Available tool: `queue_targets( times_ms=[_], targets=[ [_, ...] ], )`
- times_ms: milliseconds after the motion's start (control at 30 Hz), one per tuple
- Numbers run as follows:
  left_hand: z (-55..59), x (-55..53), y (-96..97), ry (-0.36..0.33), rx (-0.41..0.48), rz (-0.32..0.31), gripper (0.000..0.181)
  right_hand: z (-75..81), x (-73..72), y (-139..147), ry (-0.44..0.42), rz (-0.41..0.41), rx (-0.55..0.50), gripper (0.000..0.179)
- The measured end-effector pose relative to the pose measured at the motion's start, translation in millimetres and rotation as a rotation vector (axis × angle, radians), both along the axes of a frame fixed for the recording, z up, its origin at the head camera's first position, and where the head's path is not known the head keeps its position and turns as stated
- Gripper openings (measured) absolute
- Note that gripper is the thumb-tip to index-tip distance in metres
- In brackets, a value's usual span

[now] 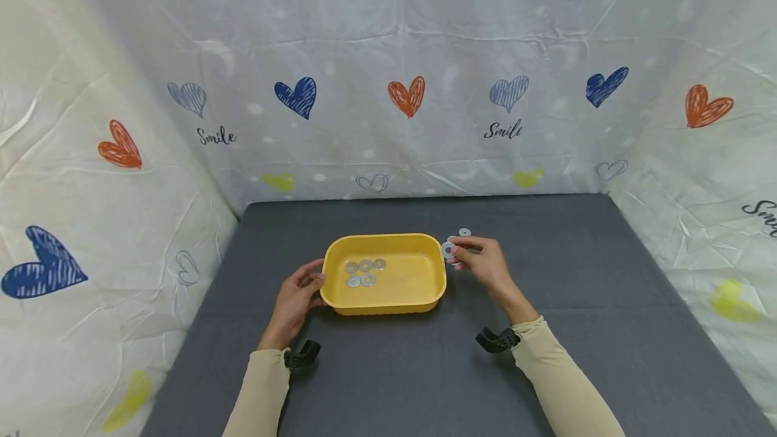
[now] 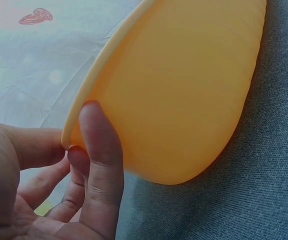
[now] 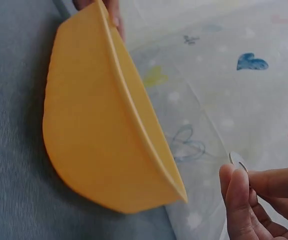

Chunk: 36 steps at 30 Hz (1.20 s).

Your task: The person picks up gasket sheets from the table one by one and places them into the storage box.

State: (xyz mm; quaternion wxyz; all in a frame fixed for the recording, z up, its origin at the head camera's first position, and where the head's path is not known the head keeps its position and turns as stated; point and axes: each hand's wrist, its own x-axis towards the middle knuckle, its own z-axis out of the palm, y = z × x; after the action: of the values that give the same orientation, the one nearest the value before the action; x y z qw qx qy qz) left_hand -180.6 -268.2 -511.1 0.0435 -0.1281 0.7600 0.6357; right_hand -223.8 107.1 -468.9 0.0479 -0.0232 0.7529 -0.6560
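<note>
A yellow plastic tub stands on the dark cloth, with several flat metal washers lying in its left half. At the tub's left end, my left hand pinches the rim between thumb and fingers; the left wrist view shows the fingertips against the wall just under the lip. My right hand is beside the tub's right end, a washer pinched between thumb and fingertips. That washer shows edge-on in the right wrist view, above the rim's level. Another washer lies behind the right hand.
A dark grey cloth covers the table. White curtains printed with hearts hang behind it and along both sides. Each wrist carries a black strap mount.
</note>
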Motion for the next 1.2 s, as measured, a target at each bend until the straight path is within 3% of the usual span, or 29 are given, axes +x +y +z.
queue_targets(
  times_ms=[567, 900, 1200],
  targets=[
    [0.5, -0.2, 0.6, -0.007, 0.01, 0.006, 0.044, 3.1, -2.1, -38.2, -0.052, 0.087, -0.094, 0.029],
    [0.2, -1.2, 0.2, -0.008, 0.006, 0.002, 0.044, 5.6, -6.6, -65.9, -0.109, 0.092, -0.102, 0.027],
    [0.0, -1.4, -0.2, -0.012, -0.001, 0.002, 0.044, -3.1, -16.8, -86.5, -0.154, 0.061, -0.128, 0.022]
  ],
)
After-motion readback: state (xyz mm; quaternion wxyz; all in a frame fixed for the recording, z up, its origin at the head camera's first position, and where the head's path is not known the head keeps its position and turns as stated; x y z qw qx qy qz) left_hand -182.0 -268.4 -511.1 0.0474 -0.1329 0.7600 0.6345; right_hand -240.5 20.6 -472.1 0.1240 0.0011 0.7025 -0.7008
